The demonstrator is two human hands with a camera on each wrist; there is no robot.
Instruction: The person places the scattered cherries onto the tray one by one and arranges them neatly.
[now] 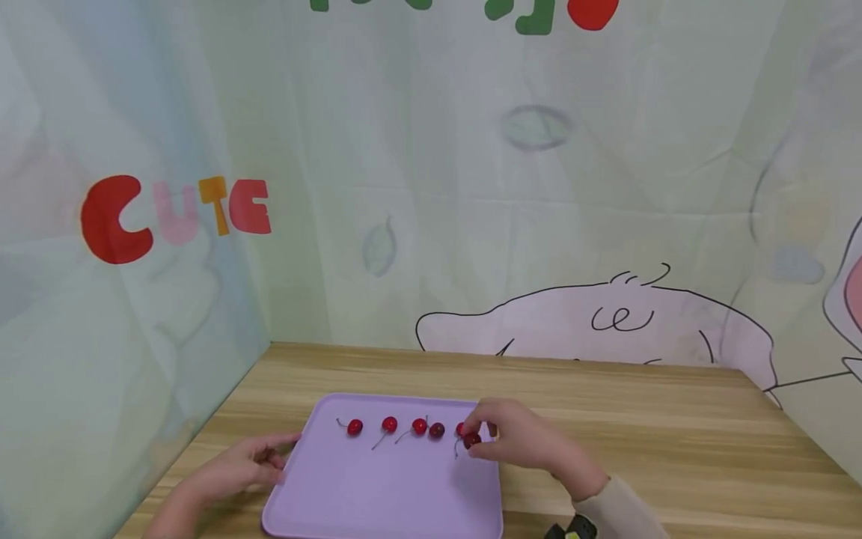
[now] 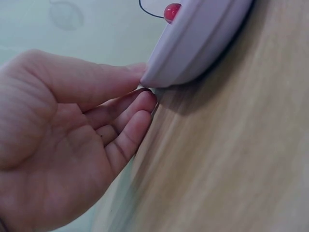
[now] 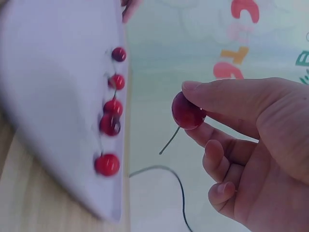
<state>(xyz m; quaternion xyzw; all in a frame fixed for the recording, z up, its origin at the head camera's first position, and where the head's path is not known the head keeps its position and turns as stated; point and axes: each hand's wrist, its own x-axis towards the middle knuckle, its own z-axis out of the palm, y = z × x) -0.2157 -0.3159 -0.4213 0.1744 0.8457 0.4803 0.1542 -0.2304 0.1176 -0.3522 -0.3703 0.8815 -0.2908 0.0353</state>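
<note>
My right hand is over the right end of a lilac tray. Between its thumb and fingers it pinches a dark red cherry, whose short stem hangs down in the right wrist view. Several more cherries with stems lie in a row along the far part of the tray, from a leftmost cherry to a bright red cherry nearest the right hand. At the tray's left side my left hand holds the rim, its thumb on the edge and the fingers curled beneath.
The tray lies on a wooden table. Behind and to the left hangs a pale printed curtain with coloured letters and a cartoon outline. A small black object sits at the right sleeve, by the bottom edge of the head view.
</note>
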